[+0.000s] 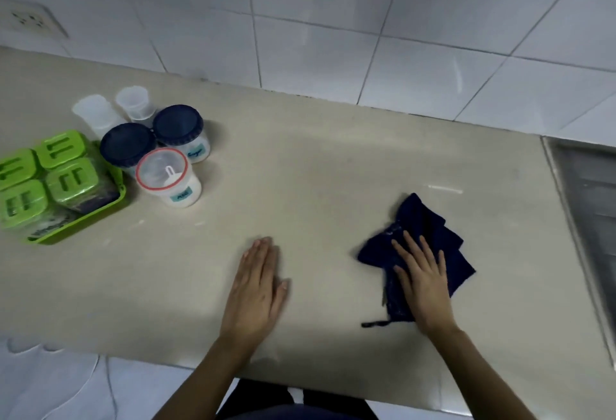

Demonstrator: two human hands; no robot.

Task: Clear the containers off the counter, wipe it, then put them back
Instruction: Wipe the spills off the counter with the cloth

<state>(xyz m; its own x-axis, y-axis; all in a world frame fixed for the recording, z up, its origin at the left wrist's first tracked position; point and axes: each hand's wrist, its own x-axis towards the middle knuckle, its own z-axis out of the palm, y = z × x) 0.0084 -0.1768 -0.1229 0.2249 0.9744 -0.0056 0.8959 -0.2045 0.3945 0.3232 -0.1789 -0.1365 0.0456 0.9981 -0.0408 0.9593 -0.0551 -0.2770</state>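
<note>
A dark blue cloth (pixel 421 219) lies crumpled on the beige counter (pixel 316 166), right of centre. My right hand (pixel 423 279) presses flat on the cloth, fingers spread. My left hand (pixel 258 286) rests flat on the bare counter, holding nothing. At the far left stands a cluster of containers: two jars with dark blue lids (pixel 178 126) (pixel 128 146), a clear jar with a red-rimmed lid (pixel 163 169), two translucent cups (pixel 136 104) (pixel 93 114), and a green tray (pixel 86 219) with several green-lidded boxes (pixel 71 179).
A white tiled wall (pixel 333 19) backs the counter, with a power socket (pixel 28 18) at upper left. A metal sink drainboard (pixel 593 199) borders the counter on the right. The counter's front edge runs just below my wrists.
</note>
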